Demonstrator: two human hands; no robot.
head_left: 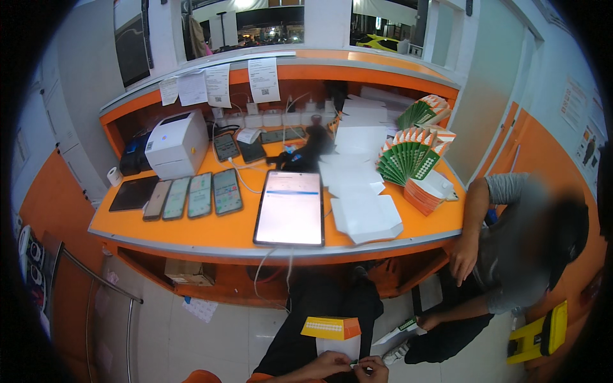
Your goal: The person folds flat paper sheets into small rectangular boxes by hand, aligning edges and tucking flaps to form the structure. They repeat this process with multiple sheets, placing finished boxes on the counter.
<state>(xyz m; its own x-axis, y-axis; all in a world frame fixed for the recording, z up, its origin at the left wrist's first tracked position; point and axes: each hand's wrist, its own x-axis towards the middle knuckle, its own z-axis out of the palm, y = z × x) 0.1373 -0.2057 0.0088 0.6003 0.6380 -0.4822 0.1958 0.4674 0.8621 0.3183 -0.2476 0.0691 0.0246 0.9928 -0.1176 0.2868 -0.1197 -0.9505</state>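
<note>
On my lap rests a partly folded carton (331,327), yellow and orange at its far end. Its white panel (340,347) reaches back toward my fingers. My left hand (327,365) lies at the near edge of that panel, thumb and fingers pinched together. Close beside it on the right, my right hand (371,369) is closed in a pinch too. Between the fingertips shows a small white-and-green piece (354,364); whether it belongs to the carton I cannot tell. The lower parts of both hands are cut off by the picture's edge.
Ahead stands an orange counter (172,233) with a lit tablet (290,207), several phones (200,195) and a white label printer (177,145). Flat white cartons (366,218) and fanned green-orange cartons (412,155) lie at its right. A co-worker (511,236) sits at right, holding a card piece.
</note>
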